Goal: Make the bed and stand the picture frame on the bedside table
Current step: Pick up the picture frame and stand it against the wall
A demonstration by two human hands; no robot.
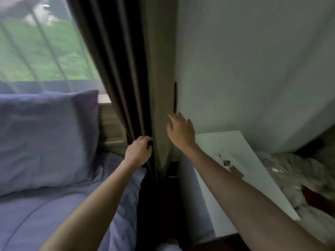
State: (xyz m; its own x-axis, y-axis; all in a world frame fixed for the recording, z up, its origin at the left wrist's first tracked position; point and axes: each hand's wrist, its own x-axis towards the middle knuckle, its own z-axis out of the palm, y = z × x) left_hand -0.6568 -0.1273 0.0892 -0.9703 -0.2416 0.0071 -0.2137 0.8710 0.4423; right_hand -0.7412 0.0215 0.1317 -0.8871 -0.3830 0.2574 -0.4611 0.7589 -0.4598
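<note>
Bedside scene: your left hand (138,151) pinches a fold of the dark brown fabric curtain (126,87); your right hand (180,132) hovers spread wide, empty. Draw it aside gently, clear of the white bedside table (241,160).

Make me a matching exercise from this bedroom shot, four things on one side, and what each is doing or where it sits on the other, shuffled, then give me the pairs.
Column one:
1. left hand
2. right hand
3. pillow
4. bedside table

Column two:
A. white, standing against the wall on the right
B. closed on a fold of the dark curtain
C. blue, propped at the head of the bed below the window
D. open, fingers spread, held in the air near the curtain's edge

Pairs: 1-B, 2-D, 3-C, 4-A
</note>
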